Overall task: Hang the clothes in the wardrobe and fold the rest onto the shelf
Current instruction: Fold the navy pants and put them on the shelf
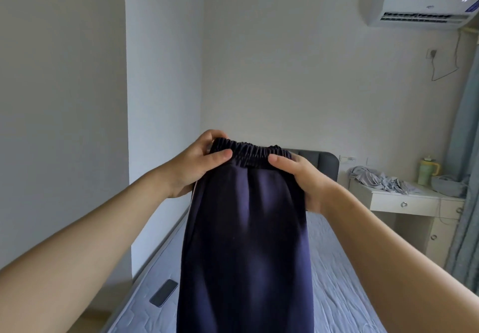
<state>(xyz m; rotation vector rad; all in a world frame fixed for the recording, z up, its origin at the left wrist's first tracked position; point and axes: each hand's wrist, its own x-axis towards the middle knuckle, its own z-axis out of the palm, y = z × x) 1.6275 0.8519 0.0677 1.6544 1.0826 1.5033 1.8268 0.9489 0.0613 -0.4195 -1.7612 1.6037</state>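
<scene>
Grey bed (pixel 334 275) (phone (pixel 163 293) lying on it) below navy trousers (pixel 246 229), waistband gripped by left hand (pixel 197 163) and right hand (pixel 303 177)

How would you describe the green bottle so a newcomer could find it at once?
Find the white desk right of the bed. At its back stands the bottle, beside crumpled grey clothes. It alone is pale green with a yellow handle.

Left grip (pixel 193 163) and right grip (pixel 305 181) are bare, as are both forearms (pixel 103 224).
</scene>
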